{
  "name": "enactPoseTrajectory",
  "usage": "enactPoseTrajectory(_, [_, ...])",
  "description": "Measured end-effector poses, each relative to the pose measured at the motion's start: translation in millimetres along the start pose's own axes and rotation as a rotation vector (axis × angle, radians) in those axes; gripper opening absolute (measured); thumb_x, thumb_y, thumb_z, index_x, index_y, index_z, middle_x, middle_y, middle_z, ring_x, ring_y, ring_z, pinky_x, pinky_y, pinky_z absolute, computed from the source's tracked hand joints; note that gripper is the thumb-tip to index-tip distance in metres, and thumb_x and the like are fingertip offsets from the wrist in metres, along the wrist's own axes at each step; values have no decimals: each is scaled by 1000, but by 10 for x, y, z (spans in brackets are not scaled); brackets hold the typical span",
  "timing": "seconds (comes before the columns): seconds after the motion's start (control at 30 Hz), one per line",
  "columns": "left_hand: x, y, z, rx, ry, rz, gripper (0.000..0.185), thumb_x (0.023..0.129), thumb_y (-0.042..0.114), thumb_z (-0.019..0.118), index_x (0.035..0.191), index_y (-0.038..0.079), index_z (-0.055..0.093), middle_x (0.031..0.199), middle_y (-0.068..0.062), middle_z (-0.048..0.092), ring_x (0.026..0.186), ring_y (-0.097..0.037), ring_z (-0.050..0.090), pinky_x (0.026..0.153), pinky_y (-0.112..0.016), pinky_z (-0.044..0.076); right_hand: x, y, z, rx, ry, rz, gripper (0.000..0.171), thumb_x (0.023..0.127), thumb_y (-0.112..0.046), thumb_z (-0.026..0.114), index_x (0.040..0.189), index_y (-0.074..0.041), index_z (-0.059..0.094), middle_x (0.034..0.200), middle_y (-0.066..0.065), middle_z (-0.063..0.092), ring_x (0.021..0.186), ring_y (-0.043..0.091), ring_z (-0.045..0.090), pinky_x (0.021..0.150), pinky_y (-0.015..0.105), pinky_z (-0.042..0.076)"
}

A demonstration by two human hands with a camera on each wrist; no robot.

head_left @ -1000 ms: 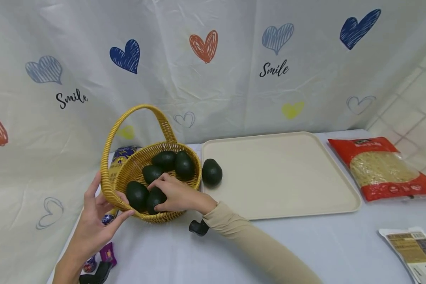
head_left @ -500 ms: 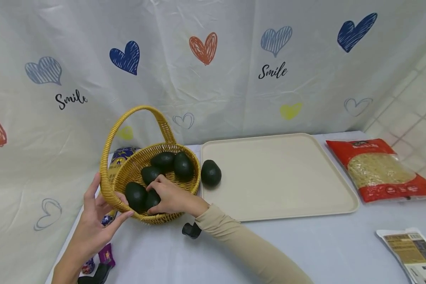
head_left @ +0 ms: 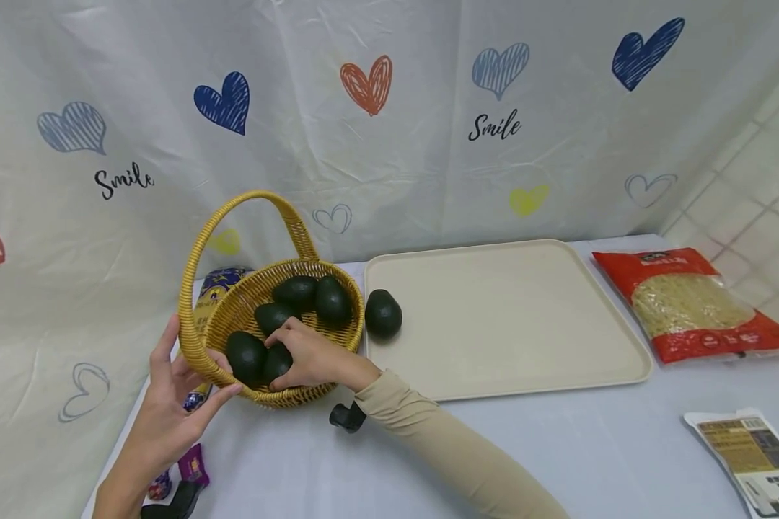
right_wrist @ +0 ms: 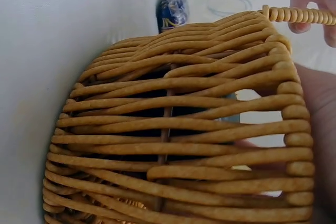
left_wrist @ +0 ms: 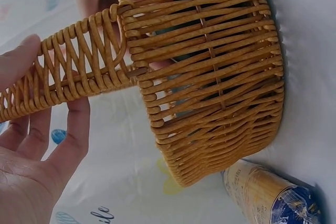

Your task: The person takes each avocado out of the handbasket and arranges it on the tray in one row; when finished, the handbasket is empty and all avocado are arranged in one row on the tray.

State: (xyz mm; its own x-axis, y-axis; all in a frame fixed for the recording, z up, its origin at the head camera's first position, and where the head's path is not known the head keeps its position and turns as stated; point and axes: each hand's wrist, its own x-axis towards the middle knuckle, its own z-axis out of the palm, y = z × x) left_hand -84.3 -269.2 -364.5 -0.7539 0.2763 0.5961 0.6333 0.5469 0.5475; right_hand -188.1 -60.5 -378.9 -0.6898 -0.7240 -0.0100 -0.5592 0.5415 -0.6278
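A yellow woven basket (head_left: 347, 339) with a tall arched handle stands left of centre in the head view, several dark green avocados (head_left: 332, 301) inside it. My left hand (head_left: 175, 411) holds the handle low on its left side, as the left wrist view also shows, with the thumb on one side and fingers (left_wrist: 73, 135) on the other. Reaching over the near rim, my right hand (head_left: 311, 357) grips an avocado (head_left: 278, 364) low in the basket, touching or close beside another one. Basket weave hides most of the avocados in both wrist views.
Right of the basket lies a beige tray (head_left: 506, 324) with one avocado (head_left: 384, 315) at its left end. A red pasta bag (head_left: 694, 303) and a flat packet (head_left: 746, 458) lie farther right. Behind the basket is a blue-and-yellow package (head_left: 214, 292); small wrapped sweets (head_left: 193, 465) lie near the left wrist.
My right hand has shifted slightly left inside the basket with the gripped avocado, then stayed there. My left hand keeps its hold on the handle. The head view has drifted a little.
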Motion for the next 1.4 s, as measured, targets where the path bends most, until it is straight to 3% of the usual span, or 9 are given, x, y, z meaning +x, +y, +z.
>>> enactPoseTrajectory(0.23, [26,-21,-2,-33,-22,22,109,93,44,67,163,0,-4,105,4,61,103,1,65,101,-11,47,-5,-7,-27,-1,45,76,69,83,-37,91,139,-8,63,128,10,52,104,12,54,92,17,50])
enactPoseTrajectory(0.53, [101,-37,7,-70,-19,69,109,96,46,67,162,-1,-5,104,2,60,98,-3,64,101,-13,49,12,-24,-80,-37,25,128,73,83,-40,90,143,-11,60,139,12,57,121,18,57,100,23,51])
enactPoseTrajectory(0.87, [84,-48,9,-64,-34,29,110,95,48,65,163,0,-6,105,5,60,99,0,64,99,-13,50,25,37,-96,-8,17,59,67,83,-29,91,140,-11,63,137,8,60,121,15,57,98,21,50])
enactPoseTrajectory(1.17, [55,-36,19,-50,-11,24,109,92,43,67,163,0,-3,105,7,61,104,-1,66,100,-11,47,-83,88,-248,168,107,-60,67,83,-19,89,143,-14,61,139,9,58,124,20,54,105,28,48])
enactPoseTrajectory(1.3, [29,-33,11,-37,-19,7,115,87,7,82,164,1,-4,104,5,61,102,-1,66,100,-11,48,-191,114,-388,216,167,-131,69,83,-16,88,145,-14,58,142,7,55,126,20,54,107,29,49])
enactPoseTrajectory(1.4, [4,-24,12,-14,-11,-7,135,66,-25,85,165,3,-3,102,5,61,99,-1,65,99,-10,48,-325,134,-522,256,199,-159,72,83,-15,87,147,-15,56,142,6,53,124,21,54,103,30,51])
